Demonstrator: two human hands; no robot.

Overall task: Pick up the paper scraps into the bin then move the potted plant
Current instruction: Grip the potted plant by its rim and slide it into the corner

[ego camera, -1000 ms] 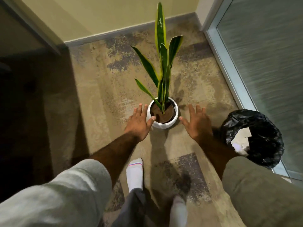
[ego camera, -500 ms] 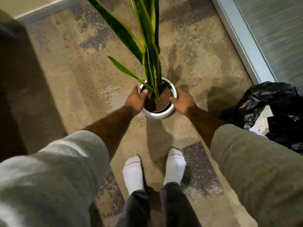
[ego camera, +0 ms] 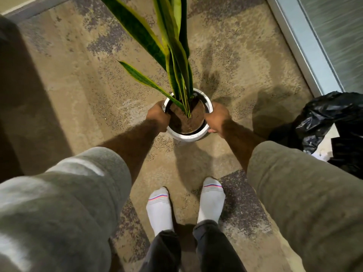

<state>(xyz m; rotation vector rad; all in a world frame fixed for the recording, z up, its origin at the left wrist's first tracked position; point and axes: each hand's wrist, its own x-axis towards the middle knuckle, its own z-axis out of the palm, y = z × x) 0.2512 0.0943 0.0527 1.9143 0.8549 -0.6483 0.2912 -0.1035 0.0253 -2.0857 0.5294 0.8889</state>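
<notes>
Both hands clasp the white pot on the carpet: the left hand and right hand each have a grip curled tight over opposite rims, fingertips hidden behind the pot. The plant leaves run off the top edge. The bin, lined in black, is cut off at right; pale scraps inside are hard to make out.

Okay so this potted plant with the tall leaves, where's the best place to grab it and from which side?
Grip the white pot at its rim, one hand on each side, as the left hand and right hand do now. The pot is round with no handle showing, so opposite sides probably balance it best. The leaves rise from the middle, so come in low from the sides, not from above.
</notes>
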